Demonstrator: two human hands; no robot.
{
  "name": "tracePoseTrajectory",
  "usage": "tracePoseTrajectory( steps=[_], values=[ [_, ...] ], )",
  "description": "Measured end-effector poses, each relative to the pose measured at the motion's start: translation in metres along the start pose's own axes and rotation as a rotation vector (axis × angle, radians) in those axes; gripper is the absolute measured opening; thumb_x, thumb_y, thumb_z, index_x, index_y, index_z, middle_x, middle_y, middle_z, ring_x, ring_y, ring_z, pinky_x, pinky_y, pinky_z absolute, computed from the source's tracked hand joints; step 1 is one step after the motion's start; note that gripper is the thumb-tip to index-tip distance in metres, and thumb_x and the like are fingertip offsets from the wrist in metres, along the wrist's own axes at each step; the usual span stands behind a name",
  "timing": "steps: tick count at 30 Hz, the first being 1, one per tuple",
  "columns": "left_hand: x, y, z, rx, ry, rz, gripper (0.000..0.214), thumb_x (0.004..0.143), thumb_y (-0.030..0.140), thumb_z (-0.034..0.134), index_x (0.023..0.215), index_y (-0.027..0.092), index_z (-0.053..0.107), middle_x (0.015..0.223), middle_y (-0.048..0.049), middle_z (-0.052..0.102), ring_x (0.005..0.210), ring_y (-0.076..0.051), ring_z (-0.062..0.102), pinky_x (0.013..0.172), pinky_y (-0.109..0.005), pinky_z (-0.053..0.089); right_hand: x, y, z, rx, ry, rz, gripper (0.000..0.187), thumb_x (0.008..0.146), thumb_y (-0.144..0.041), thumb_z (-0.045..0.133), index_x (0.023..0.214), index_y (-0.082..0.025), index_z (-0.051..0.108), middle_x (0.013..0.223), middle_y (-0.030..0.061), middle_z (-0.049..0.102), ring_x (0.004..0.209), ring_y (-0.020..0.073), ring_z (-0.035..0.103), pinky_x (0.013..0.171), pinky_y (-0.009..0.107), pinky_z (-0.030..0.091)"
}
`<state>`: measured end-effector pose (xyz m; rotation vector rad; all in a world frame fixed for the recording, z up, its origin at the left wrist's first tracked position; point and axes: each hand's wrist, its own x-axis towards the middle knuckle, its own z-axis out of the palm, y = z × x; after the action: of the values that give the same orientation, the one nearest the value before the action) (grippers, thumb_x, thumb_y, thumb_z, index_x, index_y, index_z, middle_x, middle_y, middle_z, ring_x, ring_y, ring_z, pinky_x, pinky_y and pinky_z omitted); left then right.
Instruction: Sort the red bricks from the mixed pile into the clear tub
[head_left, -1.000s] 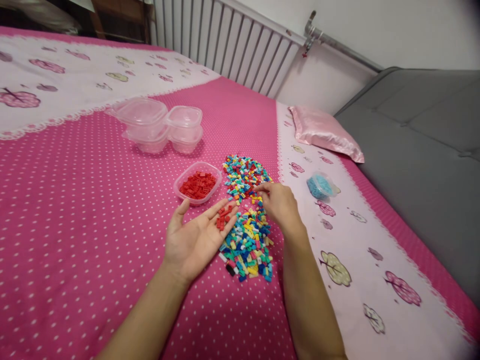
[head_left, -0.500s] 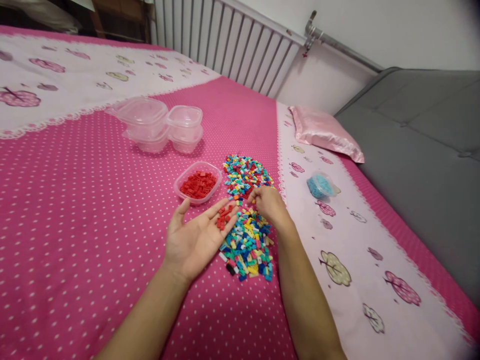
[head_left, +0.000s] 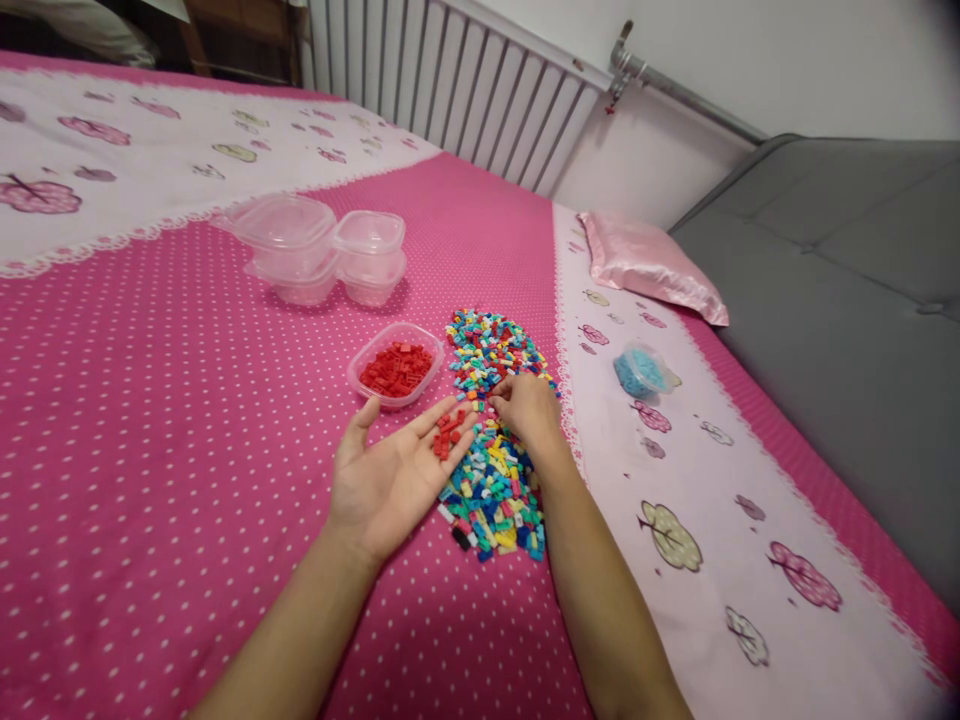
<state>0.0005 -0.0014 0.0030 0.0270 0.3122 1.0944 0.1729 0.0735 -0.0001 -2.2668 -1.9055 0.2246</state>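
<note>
My left hand (head_left: 394,475) lies palm up with its fingers stretched out. Several small red toy bricks (head_left: 447,436) rest loose on those fingers. My right hand (head_left: 529,408) is closed in a pinch at the near side of the far pile of mixed-colour bricks (head_left: 491,345); what is between its fingertips is too small to make out. Below it, a second pile of mixed bricks (head_left: 501,495) spreads between my forearms, partly covered by the right wrist. Just beyond the left fingers stands a clear plastic tub (head_left: 358,385) holding red bricks (head_left: 397,369).
Clear plastic containers (head_left: 300,255) stand stacked at the back left. A tub of light-blue pieces (head_left: 641,372) sits to the right, near a pink pillow (head_left: 649,265). All this lies on a pink dotted bedspread (head_left: 187,450), with a grey headboard (head_left: 847,270) on the right.
My right hand has shifted slightly left and toward me, bringing its pinched fingertips closer to the left fingers. The left hand and its red bricks stay in place.
</note>
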Motion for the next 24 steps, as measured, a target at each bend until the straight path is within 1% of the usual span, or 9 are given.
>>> tracePoseTrajectory(
  steps=[3,7,10,12,18,21,24],
  values=[
    [0.0,0.0,0.0,-0.002,0.009,0.003,0.076,0.084,0.046,0.046,0.138,-0.007,0.032,0.125,-0.0281,0.056,0.126,-0.031,0.048,0.103,-0.039,0.044,0.0,0.0,0.001,-0.037,-0.002,-0.001,0.017,0.077,-0.028,0.06,0.083,-0.023,0.076,0.086,0.0091,0.074,0.089,0.0246,0.068,0.075,0.031,0.051],
    [0.0,-0.001,0.0,-0.018,0.025,-0.007,0.076,0.083,0.045,0.046,0.14,-0.003,0.03,0.125,-0.0265,0.057,0.124,-0.03,0.051,0.101,-0.039,0.047,0.0,0.003,-0.001,-0.071,0.035,0.012,0.018,0.074,-0.026,0.059,0.079,-0.021,0.076,0.083,0.0125,0.073,0.084,0.0248,0.069,0.071,0.03,0.051],
    [0.0,-0.001,0.0,-0.015,0.026,-0.008,0.077,0.082,0.045,0.048,0.14,-0.004,0.031,0.124,-0.027,0.056,0.123,-0.031,0.052,0.101,-0.039,0.046,-0.002,0.005,-0.008,-0.034,0.05,0.024,0.017,0.072,-0.027,0.06,0.075,-0.024,0.076,0.079,0.0091,0.074,0.08,0.0232,0.069,0.068,0.028,0.05],
    [-0.001,-0.001,0.001,-0.007,0.025,-0.001,0.077,0.082,0.045,0.048,0.138,-0.006,0.032,0.124,-0.0274,0.056,0.123,-0.032,0.051,0.102,-0.039,0.045,-0.005,0.005,-0.016,0.006,0.051,0.001,0.017,0.071,-0.028,0.059,0.074,-0.025,0.076,0.077,0.0061,0.074,0.078,0.0216,0.068,0.067,0.027,0.049],
    [-0.001,0.0,0.0,0.005,0.005,0.002,0.076,0.084,0.046,0.047,0.136,-0.007,0.035,0.124,-0.0273,0.056,0.124,-0.032,0.05,0.104,-0.039,0.043,-0.026,-0.007,-0.044,0.17,0.064,-0.164,0.017,0.073,-0.027,0.06,0.077,-0.022,0.076,0.073,0.0029,0.073,0.068,0.0171,0.065,0.067,0.026,0.047],
    [0.0,0.0,-0.002,0.001,-0.019,-0.007,0.075,0.085,0.046,0.047,0.136,-0.007,0.035,0.123,-0.0269,0.056,0.124,-0.031,0.051,0.105,-0.038,0.042,-0.038,-0.015,-0.053,0.27,0.075,-0.31,0.017,0.073,-0.025,0.061,0.079,-0.02,0.076,0.074,0.0024,0.073,0.064,0.0142,0.062,0.064,0.025,0.046],
    [0.0,0.0,-0.004,-0.014,-0.041,-0.009,0.074,0.085,0.045,0.047,0.137,-0.007,0.034,0.121,-0.0256,0.058,0.12,-0.029,0.054,0.106,-0.037,0.041,-0.048,-0.02,-0.059,0.322,0.088,-0.447,0.015,0.075,-0.023,0.061,0.079,-0.02,0.075,0.075,0.0017,0.072,0.06,0.0116,0.058,0.063,0.025,0.044]
  ],
)
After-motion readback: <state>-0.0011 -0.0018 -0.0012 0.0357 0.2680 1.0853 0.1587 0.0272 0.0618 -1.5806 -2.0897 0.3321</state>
